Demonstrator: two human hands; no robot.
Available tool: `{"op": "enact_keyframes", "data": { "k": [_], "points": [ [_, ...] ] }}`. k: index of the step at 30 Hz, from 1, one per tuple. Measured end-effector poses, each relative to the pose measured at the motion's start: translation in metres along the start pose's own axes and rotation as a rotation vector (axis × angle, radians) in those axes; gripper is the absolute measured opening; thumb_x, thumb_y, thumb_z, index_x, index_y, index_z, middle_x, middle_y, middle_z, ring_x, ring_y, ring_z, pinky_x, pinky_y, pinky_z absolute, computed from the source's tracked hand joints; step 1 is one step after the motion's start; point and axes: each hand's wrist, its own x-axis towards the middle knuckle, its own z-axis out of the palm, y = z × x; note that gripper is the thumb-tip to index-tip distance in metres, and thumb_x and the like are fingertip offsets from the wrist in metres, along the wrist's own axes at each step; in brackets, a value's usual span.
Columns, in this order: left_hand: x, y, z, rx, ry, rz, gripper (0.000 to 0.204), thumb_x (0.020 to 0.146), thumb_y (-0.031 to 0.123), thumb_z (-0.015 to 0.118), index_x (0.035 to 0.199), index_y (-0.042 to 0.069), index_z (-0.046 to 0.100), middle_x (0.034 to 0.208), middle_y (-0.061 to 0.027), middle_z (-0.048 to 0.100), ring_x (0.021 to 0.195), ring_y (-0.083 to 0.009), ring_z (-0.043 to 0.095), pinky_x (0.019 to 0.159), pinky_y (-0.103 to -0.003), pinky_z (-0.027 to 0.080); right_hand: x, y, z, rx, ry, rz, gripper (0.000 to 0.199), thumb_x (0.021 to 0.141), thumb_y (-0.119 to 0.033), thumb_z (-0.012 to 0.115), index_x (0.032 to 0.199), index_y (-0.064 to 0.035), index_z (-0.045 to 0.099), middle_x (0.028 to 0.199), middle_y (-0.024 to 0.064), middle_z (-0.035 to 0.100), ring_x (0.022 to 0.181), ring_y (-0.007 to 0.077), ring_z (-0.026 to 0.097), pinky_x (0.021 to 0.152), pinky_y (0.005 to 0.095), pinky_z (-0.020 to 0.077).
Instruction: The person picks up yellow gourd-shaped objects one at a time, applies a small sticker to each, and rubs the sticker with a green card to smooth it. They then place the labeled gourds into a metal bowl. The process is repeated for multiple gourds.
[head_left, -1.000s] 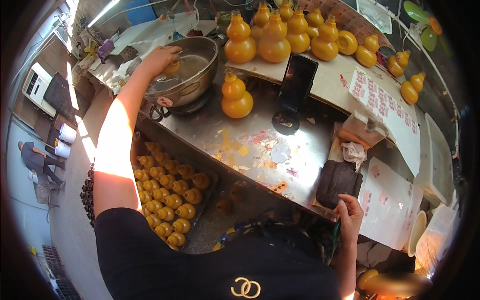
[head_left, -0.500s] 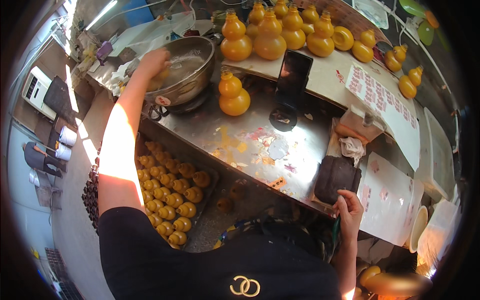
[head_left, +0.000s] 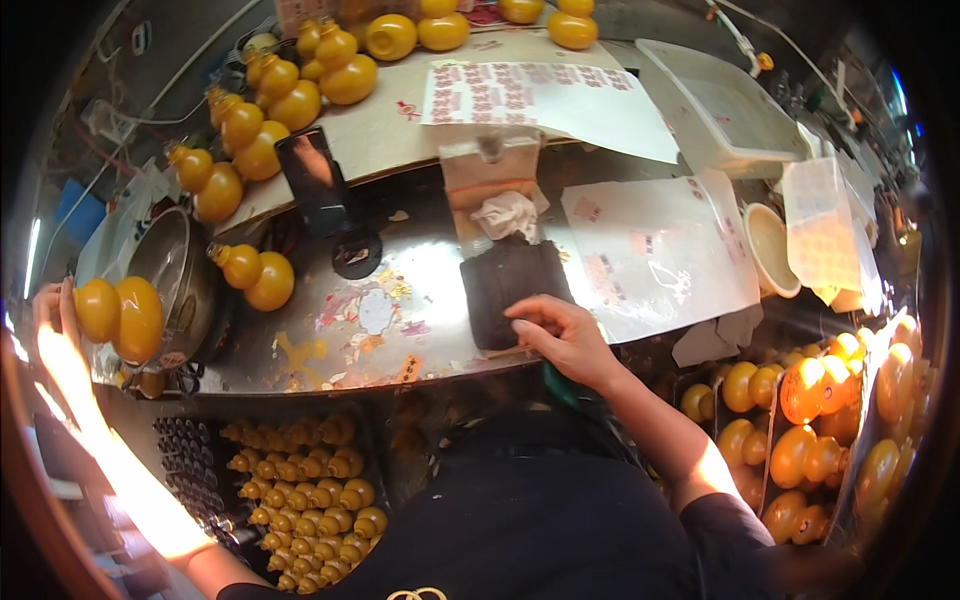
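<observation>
Bench (head_left: 440, 345): steel, spotted with scraps and yellow stains.
Shelf (head_left: 380, 135): pale board behind the bench, bearing yellow gourds (head_left: 240, 125).
Tub (head_left: 695, 140): translucent plastic, far right; contents not clear.
Sheets, two: one (head_left: 530, 95) on the shelf, with rows of reddish labels; one (head_left: 650, 285) beside the pad, with fewer.
Steel bowl (head_left: 205, 300): left end of the bench; partly hidden, contents cannot be told.
Pad (head_left: 510, 280): dark, at the bench's near edge.
Cream bowl (head_left: 770, 250): right of the sheets, tilted, inside showing.
Held gourd (head_left: 138, 320): yellow, two-lobed, in the left hand (head_left: 55, 310), in front of the steel bowl; fingers curled about one end, grasping it.
Right hand (head_left: 565, 340): over the pad's near right corner; thumb and forefinger nearly meeting, others bent. Contact with the pad, or anything small pinched, cannot be told.
Spare gourd (head_left: 258, 277): on the bench, just right of the steel bowl.
Phone (head_left: 312, 180): black, by the shelf edge.
Tissue (head_left: 505, 215): white, crumpled, just behind the pad.
Small gourds (head_left: 315, 495): in close rows below the bench.
</observation>
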Motion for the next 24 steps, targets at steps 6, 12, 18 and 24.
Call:
{"op": "enact_keyframes", "data": {
  "k": [6,12,18,24],
  "points": [
    [0.003,0.221,0.085,-0.918,-0.295,-0.186,0.019,0.096,0.02,0.058,0.099,0.001,0.059,0.101,-0.0069,0.058,0.099,-0.0191,0.064,0.088,-0.03,0.048,0.014,-0.029,-0.003,-0.225,0.014,-0.156,0.037,0.084,-0.024,0.072,0.115,-0.0059,0.062,0.096,0.0025,0.061,0.062,0.0032,0.048,0.054,0.0208,0.041],
    [0.012,0.376,0.195,-1.047,-0.514,0.169,0.029,0.089,0.026,0.065,0.081,-0.001,0.058,0.063,-0.008,0.053,0.059,-0.0126,0.05,0.055,-0.028,0.041,0.039,-0.057,-0.029,-0.389,-0.097,-0.307,0.09,0.072,-0.046,0.079,0.143,-0.006,0.039,0.133,0.0159,0.054,0.11,0.022,0.057,0.085,0.0308,0.0482],
    [-0.002,0.418,0.265,-1.092,-0.45,0.054,0.042,0.087,0.029,0.07,0.117,0.003,0.058,0.107,-0.0111,0.064,0.105,-0.0213,0.063,0.087,-0.031,0.05,0.098,-0.006,-0.083,-0.346,0.021,-0.153,0.077,0.082,-0.048,0.07,0.136,0.0025,0.047,0.123,0.023,0.06,0.117,0.0299,0.058,0.096,0.0361,0.0451],
    [-0.102,0.41,0.231,-1.085,-0.466,0.242,0.091,0.069,0.038,0.083,0.142,0.009,0.038,0.148,-0.0193,0.029,0.136,-0.0299,0.035,0.108,-0.042,0.033,0.103,0.002,-0.072,-0.236,0.069,-0.11,0.074,0.083,-0.05,0.068,0.132,0.0038,0.051,0.124,0.0202,0.06,0.115,0.0286,0.059,0.096,0.0328,0.0449]
  ]
}}
